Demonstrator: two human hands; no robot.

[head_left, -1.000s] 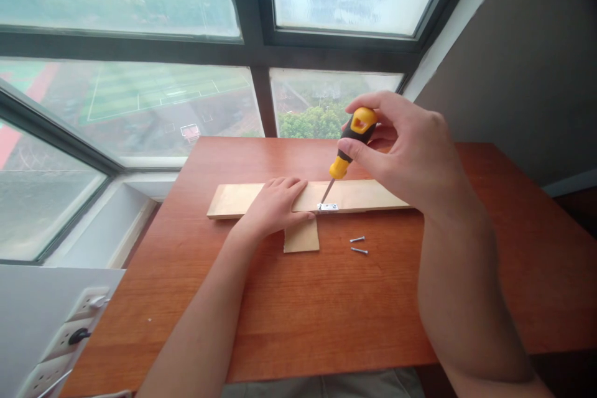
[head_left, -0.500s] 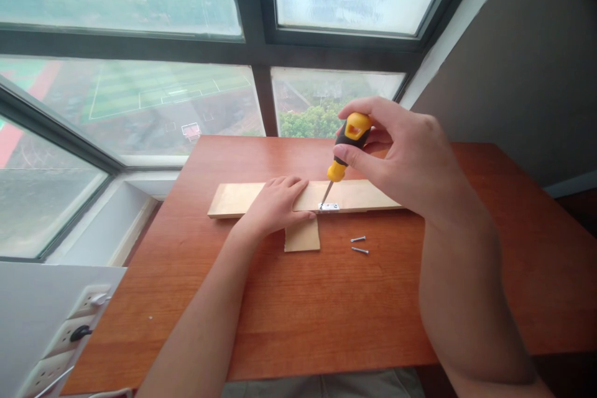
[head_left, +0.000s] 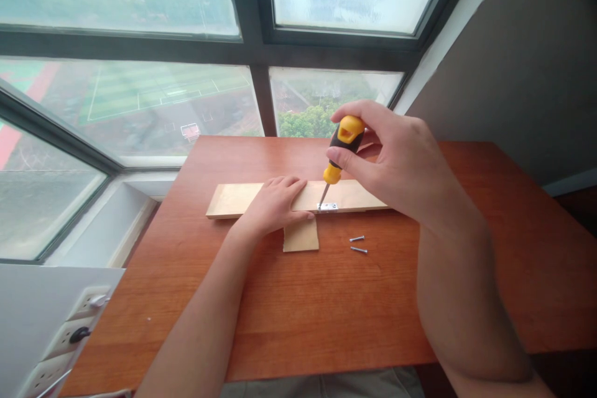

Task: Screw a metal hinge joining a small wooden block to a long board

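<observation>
A pale wooden board (head_left: 236, 198) lies lengthwise across the table. My left hand (head_left: 275, 204) holds it down, fingers over its top and thumb along the near edge. In my right hand (head_left: 389, 158) is a yellow and black screwdriver (head_left: 346, 140), gripped by the handle and tilted. Its tip meets the left end of a small silver metal plate (head_left: 330, 206) at the board's near edge; any screw head under the tip is too small to make out. A short wooden piece (head_left: 301, 236) sticks out toward me from below my left thumb.
Two loose screws (head_left: 358, 244) rest on the reddish-brown table (head_left: 336, 311), right of the short wooden piece. Windows (head_left: 186, 93) rise behind the table. At lower left, wall sockets (head_left: 65, 336) hold plugs.
My right hand and the screwdriver handle have shifted slightly left and turned a little, the tip staying at the plate. The left hand keeps its place on the board.
</observation>
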